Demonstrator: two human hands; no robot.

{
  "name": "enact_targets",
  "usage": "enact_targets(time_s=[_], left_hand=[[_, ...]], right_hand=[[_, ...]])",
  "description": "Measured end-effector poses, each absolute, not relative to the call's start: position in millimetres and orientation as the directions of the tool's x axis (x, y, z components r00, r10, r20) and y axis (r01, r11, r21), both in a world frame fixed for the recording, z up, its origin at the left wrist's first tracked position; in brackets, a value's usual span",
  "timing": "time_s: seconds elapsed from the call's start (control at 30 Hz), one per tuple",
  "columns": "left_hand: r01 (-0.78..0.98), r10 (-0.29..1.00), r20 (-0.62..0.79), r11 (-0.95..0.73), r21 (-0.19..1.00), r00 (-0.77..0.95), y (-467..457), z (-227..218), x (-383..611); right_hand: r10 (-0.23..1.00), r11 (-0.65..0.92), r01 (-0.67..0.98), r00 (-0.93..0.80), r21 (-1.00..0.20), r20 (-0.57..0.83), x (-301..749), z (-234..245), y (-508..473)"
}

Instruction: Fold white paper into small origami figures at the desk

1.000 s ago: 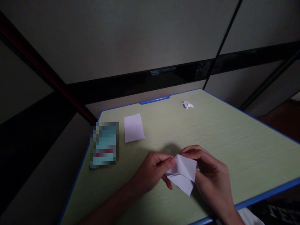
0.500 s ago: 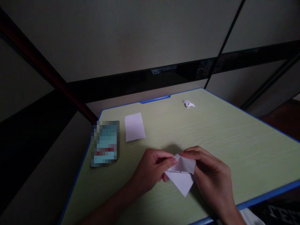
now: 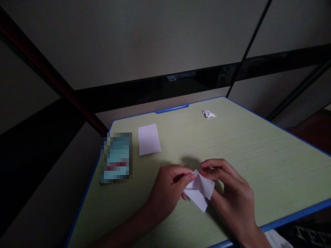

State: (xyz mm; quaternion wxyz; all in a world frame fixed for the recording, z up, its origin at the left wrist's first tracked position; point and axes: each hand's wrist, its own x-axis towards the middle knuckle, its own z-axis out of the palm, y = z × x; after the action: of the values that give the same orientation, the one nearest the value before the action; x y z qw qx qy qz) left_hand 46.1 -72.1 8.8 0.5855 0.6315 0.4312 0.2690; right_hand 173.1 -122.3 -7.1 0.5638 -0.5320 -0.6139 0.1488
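A small sheet of white folded paper [image 3: 198, 198] is between my hands near the front of the table, with one flap standing up. My left hand [image 3: 169, 187] pinches its left side, thumb on top and fingers underneath. On the other side, my right hand [image 3: 232, 194] holds the raised flap, its thumb low against the paper and its index finger at the upper edge. The other right fingers are curled and a little apart. Part of the paper lies hidden behind the left thumb.
A white paper rectangle [image 3: 149, 140] lies left of centre, beside a blurred teal item [image 3: 116, 158] at the table's left edge. Far back rests a small folded paper figure [image 3: 209, 114]. The pale table [image 3: 258, 155] has a blue rim, with cabinet panels behind.
The flap on the right of the folded paper has swung upward and its shape has changed. My right index and middle fingers have lifted slightly; my left hand keeps its pinch.
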Motion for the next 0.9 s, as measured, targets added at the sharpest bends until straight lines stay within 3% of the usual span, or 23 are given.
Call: enact_targets(time_s=[0.23,0.43,0.67,0.77,0.9], left_hand=[[0.187,0.906,-0.155,0.086,0.979,0.394,-67,10,45],[0.103,0.931,-0.192,0.168,0.980,0.310,-63,7,42],[0.048,0.929,-0.187,0.182,0.982,0.318,-61,6,41],[0.050,0.912,-0.198,0.193,0.980,0.360,-59,9,39],[0.065,0.884,-0.170,0.157,0.985,0.437,-59,15,38]], right_hand=[[0.868,0.407,0.441,0.087,-0.800,0.489,171,-7,-122],[0.871,0.310,0.304,0.289,-0.901,0.397,172,-7,-122],[0.887,0.343,0.260,0.225,-0.903,0.402,173,-5,-122],[0.910,0.333,0.153,0.208,-0.930,0.360,175,-4,-124],[0.972,0.168,-0.106,0.182,-0.980,0.146,180,-3,-123]])
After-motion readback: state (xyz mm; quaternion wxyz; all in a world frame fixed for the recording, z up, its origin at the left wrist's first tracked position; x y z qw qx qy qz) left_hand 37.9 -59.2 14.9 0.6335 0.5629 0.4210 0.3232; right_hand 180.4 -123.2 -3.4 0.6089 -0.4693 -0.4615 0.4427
